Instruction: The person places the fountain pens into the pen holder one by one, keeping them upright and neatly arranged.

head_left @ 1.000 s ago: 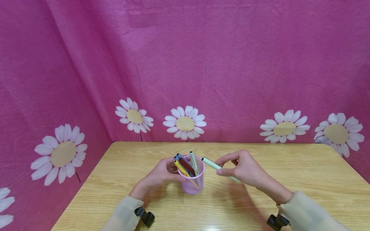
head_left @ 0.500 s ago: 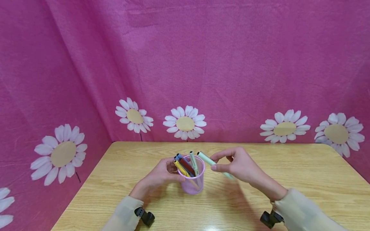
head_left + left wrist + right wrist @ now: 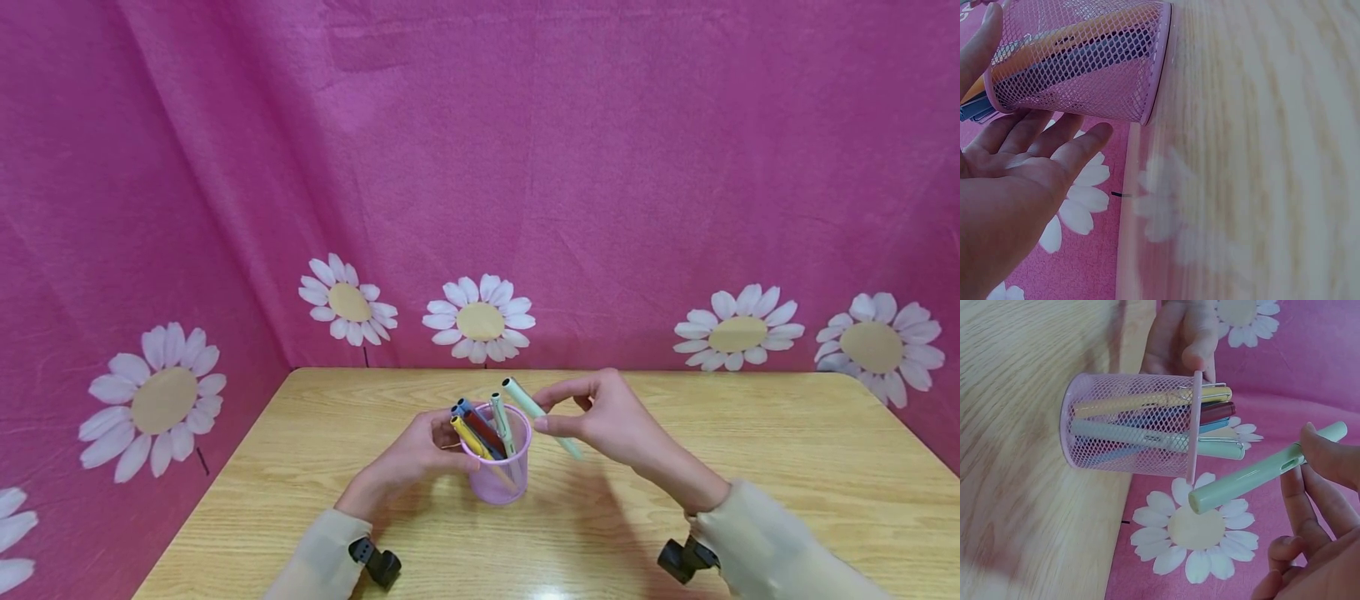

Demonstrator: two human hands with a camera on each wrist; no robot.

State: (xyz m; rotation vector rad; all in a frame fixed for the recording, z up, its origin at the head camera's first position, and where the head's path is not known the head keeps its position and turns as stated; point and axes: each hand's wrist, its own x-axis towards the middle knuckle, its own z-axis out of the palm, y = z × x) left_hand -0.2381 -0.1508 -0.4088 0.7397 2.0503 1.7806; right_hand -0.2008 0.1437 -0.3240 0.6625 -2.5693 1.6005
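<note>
A pink mesh pen cup [image 3: 501,487] stands upright on the table. Several pens lean inside it: a yellow pen [image 3: 471,437], a dark red pen [image 3: 486,432], blue ones and a pale green pen [image 3: 1219,449]. My left hand [image 3: 411,457] holds the cup from its left side, thumb near the rim and fingers along the far side, as the left wrist view shows for the mesh cup [image 3: 1094,87]. To the right of the cup, my right hand [image 3: 611,421] pinches a light green pen [image 3: 1241,481] between thumb and fingers. That pen is tilted, in the air, outside the cup.
The wooden table [image 3: 315,433] spreads around both hands. Behind and to the left hangs a pink cloth [image 3: 600,167] printed with white daisies. A black wrist camera [image 3: 375,562] sits on the left wrist, another black camera [image 3: 686,560] on the right.
My right hand has moved left and slightly up, bringing the light green pen closer to the cup. The pen stands steeper now. My left hand and the cup have stayed put.
</note>
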